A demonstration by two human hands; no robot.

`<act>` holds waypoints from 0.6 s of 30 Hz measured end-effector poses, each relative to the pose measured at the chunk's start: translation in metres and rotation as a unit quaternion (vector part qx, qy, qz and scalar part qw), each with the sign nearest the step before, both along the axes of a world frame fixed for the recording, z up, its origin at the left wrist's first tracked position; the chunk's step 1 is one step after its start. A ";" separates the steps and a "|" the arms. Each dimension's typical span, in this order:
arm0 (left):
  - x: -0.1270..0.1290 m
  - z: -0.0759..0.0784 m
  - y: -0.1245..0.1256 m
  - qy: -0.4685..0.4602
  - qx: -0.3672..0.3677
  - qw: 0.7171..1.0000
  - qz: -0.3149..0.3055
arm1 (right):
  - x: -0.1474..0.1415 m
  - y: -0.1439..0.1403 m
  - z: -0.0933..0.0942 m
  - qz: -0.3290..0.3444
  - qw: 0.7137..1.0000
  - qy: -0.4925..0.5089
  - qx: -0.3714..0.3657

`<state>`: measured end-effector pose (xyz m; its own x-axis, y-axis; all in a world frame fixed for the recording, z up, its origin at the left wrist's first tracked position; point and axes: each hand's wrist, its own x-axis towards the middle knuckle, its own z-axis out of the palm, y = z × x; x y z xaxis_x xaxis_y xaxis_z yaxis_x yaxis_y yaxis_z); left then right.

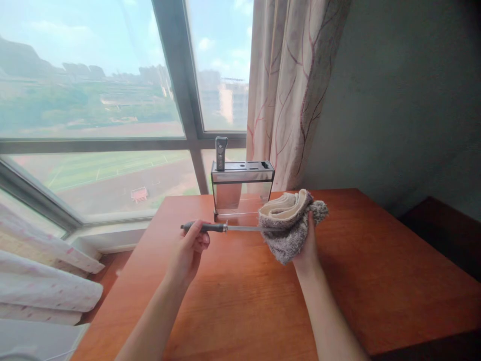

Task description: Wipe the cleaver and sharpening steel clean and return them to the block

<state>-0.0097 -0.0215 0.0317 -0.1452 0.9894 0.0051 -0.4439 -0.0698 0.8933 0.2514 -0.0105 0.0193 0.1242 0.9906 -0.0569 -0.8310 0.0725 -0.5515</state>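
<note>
My left hand [195,240] is closed around the black handle of a sharpening steel [242,228], a thin metal rod held level above the table. My right hand [308,245] grips a folded grey-brown fluffy cloth [283,235] with a cream inner side. The rod's far end runs into the cloth and is hidden there. Just behind stands a clear-sided knife block [244,176] with a dark top. One knife [221,153] sits in its left slot, grey handle up, its broad blade showing through the side.
A reddish-brown wooden table [240,311] lies under both hands. Behind it are a large window [93,100] and a patterned curtain [289,90]. More curtain fabric [45,281] hangs at the left, and a dark wall [394,100] rises on the right.
</note>
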 end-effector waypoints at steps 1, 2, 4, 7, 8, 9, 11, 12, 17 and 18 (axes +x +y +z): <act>-0.002 -0.001 0.002 -0.022 0.000 1.000 0.010 | -0.005 -0.001 0.001 0.028 1.000 -0.004 -0.002; -0.004 -0.002 0.004 -0.038 0.000 0.999 0.016 | -0.009 -0.001 0.001 0.045 0.999 -0.008 -0.007; -0.004 -0.002 0.004 -0.052 0.000 0.998 0.021 | -0.013 -0.001 0.000 0.056 0.998 -0.017 -0.022; 0.002 0.000 0.001 -0.046 -0.004 0.999 0.011 | -0.010 0.000 -0.005 0.022 0.999 -0.021 -0.021; 0.005 0.001 -0.001 -0.043 -0.006 0.999 0.005 | -0.008 0.001 -0.007 0.004 1.000 -0.017 -0.018; 0.007 0.001 -0.003 -0.041 -0.007 0.999 -0.002 | -0.006 0.001 -0.009 -0.015 1.000 -0.012 -0.015; 0.012 0.001 -0.005 -0.046 -0.002 0.999 -0.012 | -0.002 0.002 -0.012 -0.047 0.999 0.004 -0.007; 0.014 0.000 -0.006 -0.051 0.002 0.999 -0.018 | -0.001 0.001 -0.012 -0.056 0.998 0.015 0.000; 0.022 -0.008 -0.009 -0.086 0.012 0.994 -0.065 | -0.003 -0.003 -0.009 -0.057 0.996 0.065 0.036; 0.025 -0.009 -0.011 -0.088 0.009 0.993 -0.078 | -0.006 -0.005 -0.008 -0.051 0.996 0.067 0.039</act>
<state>0.0152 -0.0323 0.0224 0.0087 0.9999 0.0110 -0.5995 -0.0036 0.8003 0.2455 -0.0156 0.0111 0.2211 0.9752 -0.0030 -0.8832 0.1990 -0.4248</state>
